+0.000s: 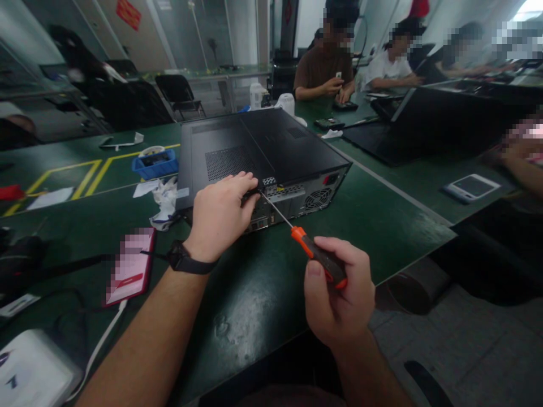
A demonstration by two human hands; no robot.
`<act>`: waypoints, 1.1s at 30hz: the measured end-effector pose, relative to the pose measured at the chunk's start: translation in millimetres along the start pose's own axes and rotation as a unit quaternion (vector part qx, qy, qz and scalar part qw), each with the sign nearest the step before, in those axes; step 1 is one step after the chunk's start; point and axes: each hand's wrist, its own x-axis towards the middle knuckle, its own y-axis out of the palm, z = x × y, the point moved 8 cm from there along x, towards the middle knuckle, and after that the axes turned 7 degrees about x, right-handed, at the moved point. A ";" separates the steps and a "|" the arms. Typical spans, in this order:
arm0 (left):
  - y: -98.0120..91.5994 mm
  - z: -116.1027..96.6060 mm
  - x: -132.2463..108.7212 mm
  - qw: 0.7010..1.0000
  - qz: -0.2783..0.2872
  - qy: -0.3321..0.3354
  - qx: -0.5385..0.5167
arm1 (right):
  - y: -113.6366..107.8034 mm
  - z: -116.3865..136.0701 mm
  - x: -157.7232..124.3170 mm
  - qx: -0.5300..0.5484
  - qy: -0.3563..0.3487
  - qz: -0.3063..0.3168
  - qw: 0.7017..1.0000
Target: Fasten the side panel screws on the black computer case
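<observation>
A black desktop computer case lies flat on the green table, its rear panel with a fan grille facing me. My left hand is closed on the top rear edge, fingers over the cover and thumb lower down; its fingertips are partly hidden. In my right hand is a screwdriver with an orange and dark handle, gripped between thumb and curled fingers. Its thin shaft points up and left to the rear panel, beside my left fingertips. What the tip touches is too small to tell.
Left of the case are a blue bin and a crumpled white glove. Nearer lie a red-edged phone and a white box with a cable. A silver device rests at right. Several people sit behind.
</observation>
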 end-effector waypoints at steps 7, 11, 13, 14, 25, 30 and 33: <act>-0.7 -0.7 0.3 1.000 0.004 -0.002 -0.002 | -2.7 -4.8 -2.5 -0.019 0.023 -0.012 0.999; 0.1 -0.5 0.3 1.000 0.010 -0.007 0.000 | -1.5 -0.6 -1.4 -0.012 0.013 -0.002 1.000; 0.6 0.0 0.0 1.000 0.008 -0.007 0.001 | -2.0 1.4 -0.2 -0.024 -0.001 -0.007 1.000; 0.9 0.0 -0.2 1.000 0.006 -0.005 0.001 | -2.5 1.1 0.2 -0.028 -0.003 -0.012 1.000; -0.2 -0.1 -0.4 1.000 0.009 -0.006 0.005 | -3.3 -2.2 -1.8 -0.029 0.030 -0.016 0.999; 0.1 0.2 0.1 1.000 0.013 -0.009 0.007 | -1.4 -0.7 -2.1 -0.011 0.030 -0.002 0.999; -0.3 0.2 0.3 1.000 0.005 -0.006 0.003 | -2.8 0.5 -2.3 -0.023 0.024 -0.013 0.999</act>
